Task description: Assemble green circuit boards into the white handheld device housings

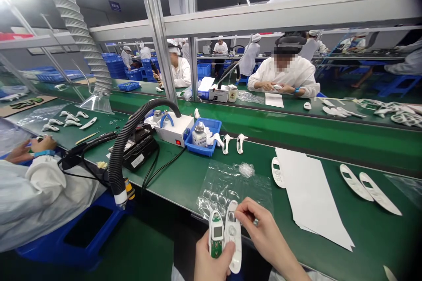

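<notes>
My left hand (213, 260) grips a white plastic housing (216, 228) with a green circuit board and a small LCD screen set in it. My right hand (265, 239) pinches a white plastic shell (234, 237) beside that housing, with its fingers over the shell's upper end. The two pieces stand side by side, apart from each other at the top. Below them lies a clear blister-formed plastic sheet (231, 189). To the right are a stack of white paper (310, 197) and several white shells (354, 182).
A co-worker's hands (31, 149) work at the left. Between us stand a white machine (171, 129), a black corrugated hose (132, 149) and a blue bin (202, 137). The green bench edge (263, 246) runs beneath my hands, with more workers across the benches.
</notes>
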### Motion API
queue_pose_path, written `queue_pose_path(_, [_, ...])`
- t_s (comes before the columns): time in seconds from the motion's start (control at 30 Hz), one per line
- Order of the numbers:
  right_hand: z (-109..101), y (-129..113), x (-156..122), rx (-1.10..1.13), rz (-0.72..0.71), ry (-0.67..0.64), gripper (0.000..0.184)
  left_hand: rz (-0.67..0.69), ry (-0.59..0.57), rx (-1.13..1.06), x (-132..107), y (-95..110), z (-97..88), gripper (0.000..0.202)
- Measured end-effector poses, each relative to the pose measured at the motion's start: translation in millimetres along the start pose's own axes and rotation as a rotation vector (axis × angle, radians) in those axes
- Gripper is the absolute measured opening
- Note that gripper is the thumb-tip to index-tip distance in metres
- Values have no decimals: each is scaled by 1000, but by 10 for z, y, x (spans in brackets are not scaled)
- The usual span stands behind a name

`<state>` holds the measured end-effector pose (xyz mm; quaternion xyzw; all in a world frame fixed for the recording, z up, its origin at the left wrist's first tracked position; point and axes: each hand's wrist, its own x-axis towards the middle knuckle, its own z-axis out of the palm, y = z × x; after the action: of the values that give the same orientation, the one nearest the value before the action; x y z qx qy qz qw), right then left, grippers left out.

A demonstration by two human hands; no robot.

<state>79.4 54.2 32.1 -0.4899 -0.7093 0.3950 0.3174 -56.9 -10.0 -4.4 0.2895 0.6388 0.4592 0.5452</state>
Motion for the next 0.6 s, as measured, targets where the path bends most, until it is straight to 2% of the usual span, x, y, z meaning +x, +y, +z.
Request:
queue_pose_path(0.23, [53, 49, -21, -10, -8, 35, 25, -16, 8, -43, -1, -3, 19, 37])
queue_pose_path(0.33, [80, 43, -68, 31, 54, 45, 19, -28, 1, -74, -18, 18, 31, 44])
queue_pose_path(0.47, [134, 28, -106, 98, 133, 24, 22, 3, -5, -88, -39, 36, 10, 48])
queue_pose_path(0.53, [189, 24, -108, 176, 146, 71, 22, 11, -5, -97, -41, 35, -21, 49])
queue_pose_path(0.6, [276, 15, -117, 353, 177, 100, 23, 11, 7, -108, -40, 24, -57, 49])
